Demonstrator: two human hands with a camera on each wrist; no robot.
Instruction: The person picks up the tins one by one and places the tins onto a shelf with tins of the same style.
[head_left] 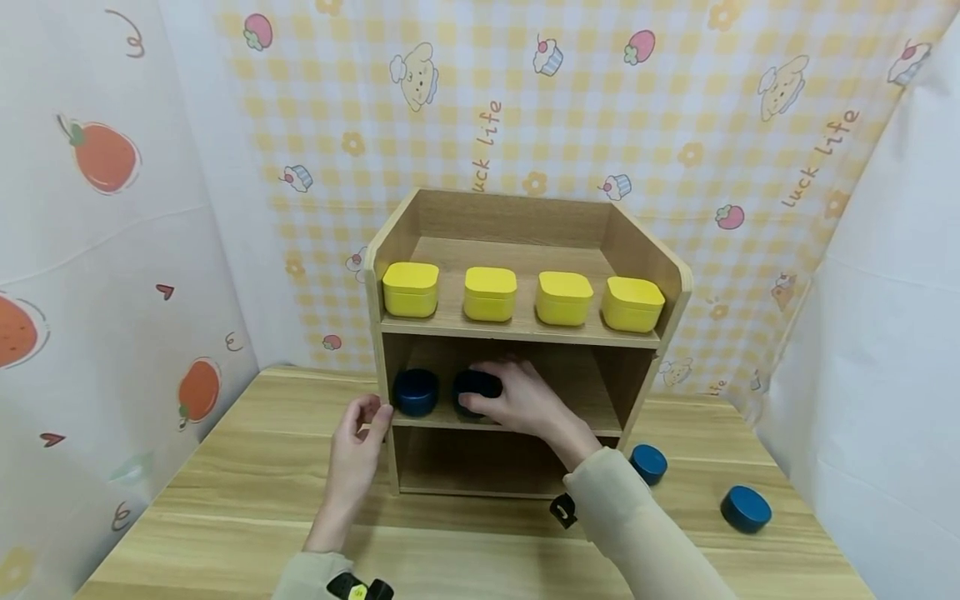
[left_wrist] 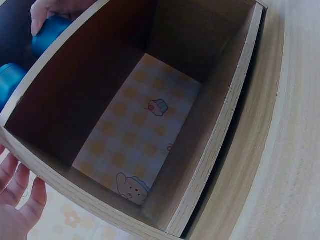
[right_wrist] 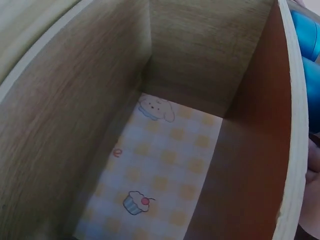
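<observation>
In the middle tier of a wooden shelf unit (head_left: pixel 517 335), my right hand (head_left: pixel 528 402) grips a dark blue round container (head_left: pixel 467 407), thumb in front and fingers over its far side. Another blue round container (head_left: pixel 416 393) stands to its left. My left hand (head_left: pixel 352 462) touches the unit's left side panel with loosely bent fingers; the left wrist view shows these fingers (left_wrist: pixel 20 182) against the panel's outer face. In the right wrist view, part of my right hand (right_wrist: pixel 311 200) shows at the right edge, beside blue containers (right_wrist: pixel 312 92).
Several yellow lidded boxes (head_left: pixel 490 294) stand in a row on the top tier. Two blue round containers (head_left: pixel 648 463) (head_left: pixel 746 509) lie on the wooden table (head_left: pixel 225 508), right of the unit. A patterned cloth (head_left: pixel 525 108) hangs behind.
</observation>
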